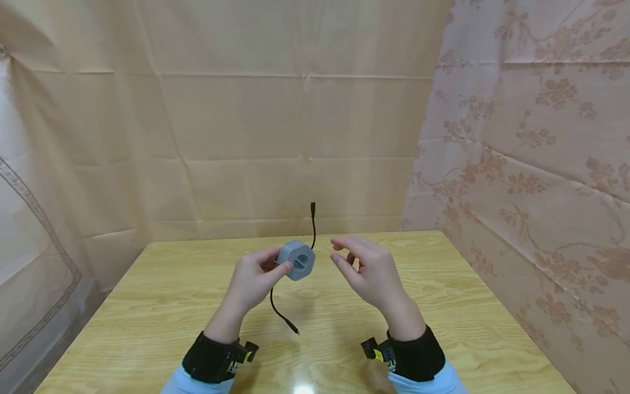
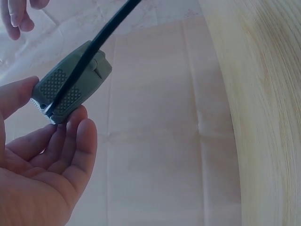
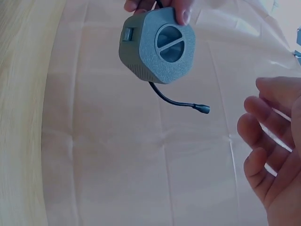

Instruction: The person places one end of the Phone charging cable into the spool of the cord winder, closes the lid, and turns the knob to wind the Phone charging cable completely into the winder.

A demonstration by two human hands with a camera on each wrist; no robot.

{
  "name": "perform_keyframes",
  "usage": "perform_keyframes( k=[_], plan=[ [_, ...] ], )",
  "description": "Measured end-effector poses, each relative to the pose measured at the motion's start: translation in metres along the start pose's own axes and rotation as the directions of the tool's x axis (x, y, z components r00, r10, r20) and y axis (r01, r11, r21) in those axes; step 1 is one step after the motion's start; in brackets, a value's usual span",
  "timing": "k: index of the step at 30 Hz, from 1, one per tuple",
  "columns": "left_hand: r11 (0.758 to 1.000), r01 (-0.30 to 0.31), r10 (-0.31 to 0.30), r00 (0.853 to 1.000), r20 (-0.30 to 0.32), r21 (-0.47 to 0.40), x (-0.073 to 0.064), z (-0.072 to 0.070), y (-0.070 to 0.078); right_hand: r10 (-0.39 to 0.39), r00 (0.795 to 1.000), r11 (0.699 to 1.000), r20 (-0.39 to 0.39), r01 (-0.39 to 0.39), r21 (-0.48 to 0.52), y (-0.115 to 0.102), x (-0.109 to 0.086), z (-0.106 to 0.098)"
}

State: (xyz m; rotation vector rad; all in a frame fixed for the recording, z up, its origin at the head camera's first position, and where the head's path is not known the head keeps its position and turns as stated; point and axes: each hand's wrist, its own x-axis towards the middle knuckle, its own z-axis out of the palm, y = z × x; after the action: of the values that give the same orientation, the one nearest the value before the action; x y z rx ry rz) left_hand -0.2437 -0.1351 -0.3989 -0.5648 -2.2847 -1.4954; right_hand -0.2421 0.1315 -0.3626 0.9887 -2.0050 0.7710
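A grey hexagonal device with a round, barred recess in its face is held above the table by my left hand, pinched between thumb and fingers. One black cable end with a connector rises behind it. The other cable end hangs below, with a slim plug tip. In the left wrist view the device shows a textured side, the cable crossing in front. A small slot marks its edge in the right wrist view. To the right, apart from it, my right hand holds nothing, its fingers loosely bent.
The wooden table spreads beneath both hands. A beige curtain hangs behind its far edge, and a floral curtain along the right. Each wrist wears a black band with a small camera.
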Motion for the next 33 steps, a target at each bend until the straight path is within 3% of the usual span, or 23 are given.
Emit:
perform_keyframes(
  k=[8, 18, 25, 33],
  plan=[
    [0.998, 0.030, -0.027, 0.998, 0.048, -0.058, 0.000, -0.001, -0.001, -0.204, 0.978, 0.976, 0.046, 0.207, -0.069, 0.001, 0.001, 0.004],
    [0.993, 0.067, -0.053, 0.990, 0.132, -0.100, -0.001, -0.001, 0.000, -0.310, 0.946, 0.941, 0.100, 0.320, -0.107, 0.003, -0.002, 0.023],
    [0.992, 0.098, -0.079, 0.973, 0.216, -0.081, -0.001, 0.001, -0.001, -0.310, 0.931, 0.933, 0.192, 0.337, -0.125, 0.004, -0.011, 0.042],
    [0.991, 0.120, -0.101, 0.955, 0.279, -0.051, -0.002, -0.001, 0.000, -0.263, 0.936, 0.947, 0.232, 0.297, -0.122, 0.003, -0.015, 0.048]
  ],
)
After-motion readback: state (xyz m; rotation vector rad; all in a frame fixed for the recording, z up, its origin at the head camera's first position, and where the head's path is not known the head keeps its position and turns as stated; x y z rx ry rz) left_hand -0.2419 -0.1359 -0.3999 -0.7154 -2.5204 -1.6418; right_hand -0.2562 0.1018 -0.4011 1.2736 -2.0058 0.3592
